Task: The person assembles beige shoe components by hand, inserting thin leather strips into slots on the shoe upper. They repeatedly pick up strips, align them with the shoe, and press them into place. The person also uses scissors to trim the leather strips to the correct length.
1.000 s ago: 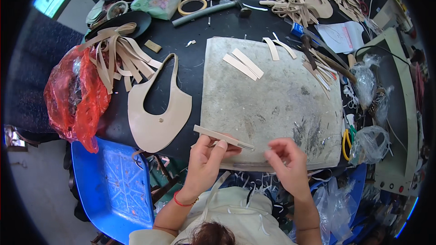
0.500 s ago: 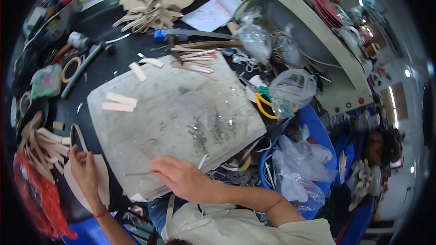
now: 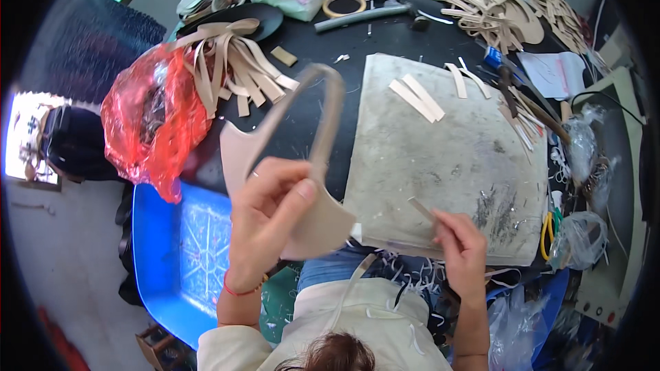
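Observation:
A looped beige strap (image 3: 328, 120) stands up from my left hand (image 3: 271, 216), whose thumb and fingers pinch its lower end. Behind and below that hand is a flat beige piece with a curved edge (image 3: 320, 228); I cannot tell whether it is joined to the strap or held with it. My right hand (image 3: 459, 240) is closed on a thin, narrow stick-like tool (image 3: 421, 209) over the near edge of the grey work board (image 3: 440, 165). The tool's other end is hidden by the fingers. Two pale strips (image 3: 417, 97) lie farther back on the board.
A bundle of beige straps (image 3: 237, 69) lies by a red plastic bag (image 3: 155, 117) at the left. Below stands a blue basin (image 3: 155, 254). A hammer (image 3: 507, 89) rests at the board's far right, and yellow-handled scissors (image 3: 547, 233) are beside its right edge.
The view has turned left. My left hand has risen from the table with the looped strap. My right hand still holds the thin tool, now pointing up and left near the board's front edge.

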Demonstrator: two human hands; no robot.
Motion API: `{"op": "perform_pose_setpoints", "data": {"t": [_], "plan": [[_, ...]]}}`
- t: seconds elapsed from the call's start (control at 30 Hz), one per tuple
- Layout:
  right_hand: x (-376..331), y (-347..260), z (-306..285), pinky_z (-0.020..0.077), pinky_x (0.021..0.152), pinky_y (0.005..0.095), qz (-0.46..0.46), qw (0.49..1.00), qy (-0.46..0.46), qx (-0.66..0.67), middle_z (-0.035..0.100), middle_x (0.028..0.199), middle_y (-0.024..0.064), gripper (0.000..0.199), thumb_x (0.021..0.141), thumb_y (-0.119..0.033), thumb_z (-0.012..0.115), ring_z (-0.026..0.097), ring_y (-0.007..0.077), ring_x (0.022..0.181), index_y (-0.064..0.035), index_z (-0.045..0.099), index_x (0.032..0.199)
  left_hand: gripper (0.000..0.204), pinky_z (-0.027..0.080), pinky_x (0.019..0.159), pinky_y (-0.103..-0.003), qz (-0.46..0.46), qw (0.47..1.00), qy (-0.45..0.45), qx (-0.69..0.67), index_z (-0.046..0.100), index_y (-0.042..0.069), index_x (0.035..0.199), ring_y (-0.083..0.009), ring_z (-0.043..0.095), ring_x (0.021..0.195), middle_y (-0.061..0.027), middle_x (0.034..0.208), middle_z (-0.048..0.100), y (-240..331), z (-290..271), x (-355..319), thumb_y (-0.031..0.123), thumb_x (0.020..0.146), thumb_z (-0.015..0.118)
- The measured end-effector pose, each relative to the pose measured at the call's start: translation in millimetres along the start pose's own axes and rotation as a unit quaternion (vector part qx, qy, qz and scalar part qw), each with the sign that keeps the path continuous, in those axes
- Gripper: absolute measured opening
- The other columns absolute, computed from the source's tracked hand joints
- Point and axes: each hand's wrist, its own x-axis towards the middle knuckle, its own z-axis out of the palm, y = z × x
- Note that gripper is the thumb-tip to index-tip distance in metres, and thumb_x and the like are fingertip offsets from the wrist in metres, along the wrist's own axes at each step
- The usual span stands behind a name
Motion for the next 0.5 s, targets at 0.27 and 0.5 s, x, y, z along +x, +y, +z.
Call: {"op": "perform_pose_setpoints", "data": {"t": [0.27, 0.5], "plan": [[33, -42, 7, 0.0479, 0.063, 0.0240, -0.021, 0.988, -0.063, 0.143, 0.063, 0.081, 0.0075, 0.012, 0.084, -0.002, 0.062, 0.060, 0.0110, 0.072, 0.0011, 0.063, 0.096, 0.033, 0.046, 0.079, -0.023, -0.070, 0.985, -0.103, -0.117, 0.055, -0.004, 0.119, -0.0080, 0.055, 0.088, -0.0025, 0.099, 0.056, -41, 41, -26, 0.000, 0.087, 0.058], [32, -41, 15, 0.0472, 0.059, 0.0234, 0.004, 0.985, -0.067, 0.161, 0.062, 0.083, 0.0083, 0.012, 0.085, -0.004, 0.062, 0.060, 0.0107, 0.071, 0.0024, 0.063, 0.095, 0.026, 0.047, 0.077, -0.025, -0.080, 0.982, -0.116, -0.126, 0.057, -0.004, 0.109, -0.0095, 0.057, 0.086, -0.0038, 0.097, 0.057, -45, 52, -27, 0.002, 0.084, 0.060]]}}
